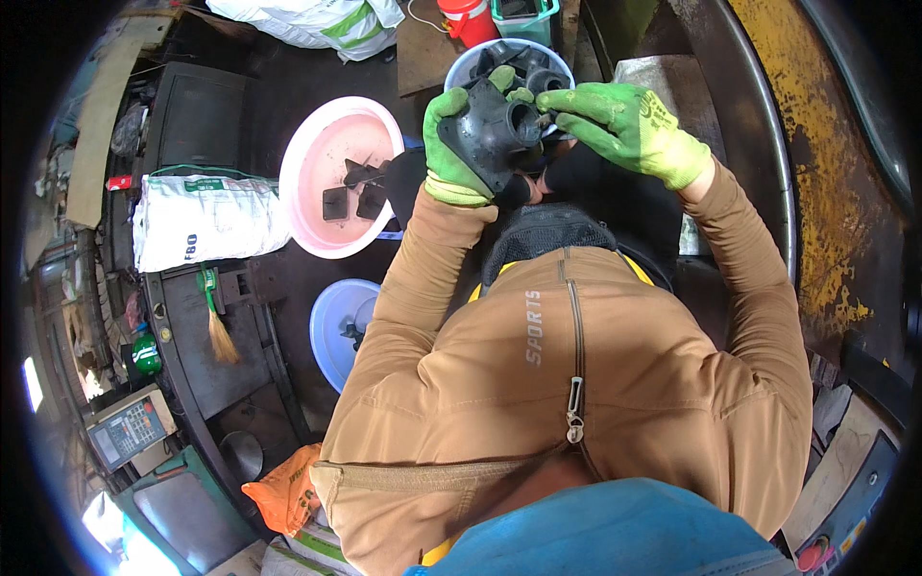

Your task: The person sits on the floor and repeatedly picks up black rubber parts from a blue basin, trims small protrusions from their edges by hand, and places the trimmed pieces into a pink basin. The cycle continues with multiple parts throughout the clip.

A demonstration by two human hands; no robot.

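In front of me I hold up a black moulded rubber part with a flat flanged base and a round, open neck. My left hand, in a green-coated glove, wraps its fingers round the flange side. The neck's opening faces right, toward my right hand. That hand wears a matching glove, and its fingers and thumb close together at the neck's rim. Whatever lies between those fingertips is too small to make out. Just beyond the held part is a light blue basin with several similar black parts in it.
A pink basin to the left holds several black pieces. Nearer stands a light blue basin. A white sack and a small broom are farther left. At right rises a worn yellow metal surface. A red container stands beyond.
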